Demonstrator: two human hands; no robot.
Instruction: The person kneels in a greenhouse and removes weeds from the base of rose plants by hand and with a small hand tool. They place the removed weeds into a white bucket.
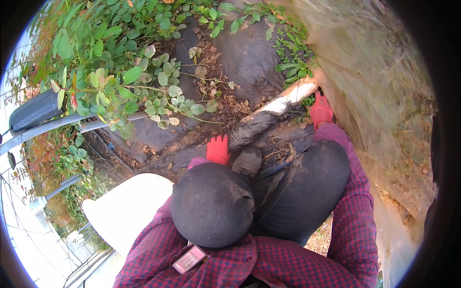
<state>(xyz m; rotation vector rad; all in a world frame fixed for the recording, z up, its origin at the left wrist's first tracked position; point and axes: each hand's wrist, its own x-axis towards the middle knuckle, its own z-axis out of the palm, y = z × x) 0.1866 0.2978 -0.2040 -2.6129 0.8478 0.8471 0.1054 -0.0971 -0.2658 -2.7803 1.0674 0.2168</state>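
My left hand (218,149), in a red glove, rests on the dark ground sheet (194,151) beside my boot (247,161). Its fingers point away from me and look bent, with the tips hidden against the ground. Farther right, my right hand (321,111), also red-gloved, reaches down at the lower edge of a translucent plastic sheet (371,108). What lies under its fingers cannot be seen. Between the hands runs a bunched roll of black fabric (252,129). It meets a pale, dirt-stained, log-like length (288,94) whose far end lies near my right hand.
Leafy shrubs (119,64) spread over the upper left, and one branch reaches toward the middle. Dry leaves (230,102) litter the ground sheet. Metal pipes (47,127) and a dark rounded object (34,111) stand left. A white rounded object (133,205) is beside my left arm.
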